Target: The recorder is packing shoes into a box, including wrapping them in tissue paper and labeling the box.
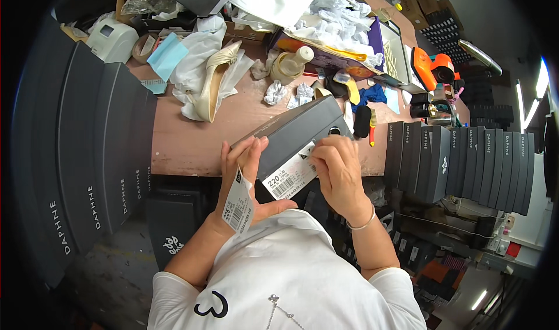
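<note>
A dark grey shoe box (294,133) lies tilted at the table's near edge, its short end facing me. A white printed label (289,178) with a barcode covers most of that end. My right hand (342,176) pinches the label's right edge, fingertips curled by the box's round hole. Against the box's left side, my left hand (247,170) has its fingers stretched out and its thumb along the lower edge of the labelled end. A second barcode label (237,205) clings to the left palm and wrist.
A cream shoe (214,85) rests on white tissue paper at the left. Behind the box are a glue bottle (291,64), crumpled paper and a red-yellow brush (372,127). Dark shoe boxes stand in rows at left (81,144) and right (460,155).
</note>
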Available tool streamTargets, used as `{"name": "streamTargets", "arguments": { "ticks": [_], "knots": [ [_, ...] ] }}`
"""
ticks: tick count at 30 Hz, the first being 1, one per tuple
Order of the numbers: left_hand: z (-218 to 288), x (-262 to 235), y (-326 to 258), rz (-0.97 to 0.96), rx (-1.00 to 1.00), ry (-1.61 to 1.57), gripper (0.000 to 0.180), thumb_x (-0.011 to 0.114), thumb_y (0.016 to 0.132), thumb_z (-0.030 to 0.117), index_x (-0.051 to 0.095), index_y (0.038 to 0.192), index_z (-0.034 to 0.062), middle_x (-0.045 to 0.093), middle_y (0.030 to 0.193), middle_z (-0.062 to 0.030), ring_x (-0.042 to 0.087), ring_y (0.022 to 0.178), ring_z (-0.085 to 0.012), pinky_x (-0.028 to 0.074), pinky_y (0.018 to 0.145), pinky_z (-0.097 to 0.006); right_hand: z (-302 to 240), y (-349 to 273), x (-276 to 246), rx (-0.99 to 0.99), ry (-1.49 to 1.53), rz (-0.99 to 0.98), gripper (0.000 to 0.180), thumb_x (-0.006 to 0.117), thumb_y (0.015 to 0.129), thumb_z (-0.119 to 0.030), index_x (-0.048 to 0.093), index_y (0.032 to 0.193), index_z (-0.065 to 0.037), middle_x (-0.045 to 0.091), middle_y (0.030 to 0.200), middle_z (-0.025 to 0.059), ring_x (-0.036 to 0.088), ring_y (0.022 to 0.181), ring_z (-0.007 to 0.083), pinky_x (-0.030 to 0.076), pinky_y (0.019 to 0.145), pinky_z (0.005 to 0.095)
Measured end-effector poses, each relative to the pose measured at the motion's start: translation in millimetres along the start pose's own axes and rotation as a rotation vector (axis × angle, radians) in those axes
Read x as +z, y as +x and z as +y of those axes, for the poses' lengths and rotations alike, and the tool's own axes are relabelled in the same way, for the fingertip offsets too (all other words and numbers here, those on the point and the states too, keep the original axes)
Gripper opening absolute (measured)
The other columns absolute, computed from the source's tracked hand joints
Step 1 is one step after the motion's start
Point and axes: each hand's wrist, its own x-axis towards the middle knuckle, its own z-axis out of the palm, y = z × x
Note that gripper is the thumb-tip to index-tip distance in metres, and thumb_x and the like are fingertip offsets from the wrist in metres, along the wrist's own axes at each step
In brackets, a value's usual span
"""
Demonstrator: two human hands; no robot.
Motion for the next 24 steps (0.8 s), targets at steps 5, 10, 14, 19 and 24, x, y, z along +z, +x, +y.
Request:
{"name": "streamTargets", "arguments": {
  "ticks": [5,10,14,19,24],
  "knots": [
    [2,0,-1,0.038,0.000,-0.023,0.123,0.080,0.062,0.058,0.015,0.147,-0.0035,0.043,0.138,-0.0165,0.030,0.133,-0.0292,0.008,0.112,-0.060,-16,-12,-9,0.023,0.027,-0.043,0.021,0.067,0.073,0.003,0.057,0.090,-0.005,0.057,0.095,0.0080,0.054,0.088,0.0258,0.038,0.079,0.0354],
    [3,1,0,0.013,-0.004,-0.019,0.131,0.084,0.058,0.053,0.006,0.149,0.0005,0.040,0.139,-0.0201,0.031,0.133,-0.0334,0.005,0.113,-0.059,-37,-19,-19,-0.015,0.078,-0.056,0.026,0.067,0.068,0.007,0.059,0.090,-0.004,0.056,0.092,0.0080,0.053,0.081,0.0250,0.039,0.076,0.0344],
    [-3,4,-2,-0.014,-0.022,0.011,0.136,0.086,0.056,0.054,0.002,0.150,0.0017,0.038,0.141,-0.0227,0.033,0.134,-0.0356,0.002,0.114,-0.057,-64,-24,-41,-0.054,0.251,-0.108,0.027,0.069,0.067,0.007,0.059,0.090,-0.004,0.058,0.095,0.0085,0.054,0.078,0.0247,0.041,0.073,0.0351],
    [-2,-3,0,-0.028,0.036,0.017,0.137,0.084,0.055,0.059,0.003,0.150,0.0019,0.037,0.142,-0.0230,0.030,0.135,-0.0361,0.005,0.115,-0.055,-72,-26,-69,0.048,0.573,-0.160,0.027,0.069,0.069,0.010,0.056,0.089,-0.002,0.064,0.097,0.0141,0.064,0.086,0.0288,0.049,0.080,0.0360],
    [-10,-8,-4,-0.074,0.051,-0.139,0.135,0.087,0.056,0.051,0.002,0.151,0.0047,0.033,0.145,-0.0229,0.026,0.137,-0.0380,0.018,0.113,-0.051,-50,-51,-48,0.459,0.814,-0.009,0.020,0.066,0.077,0.010,0.053,0.088,-0.001,0.067,0.092,0.0144,0.066,0.081,0.0149,0.052,0.068,0.0251]
  ]
}}
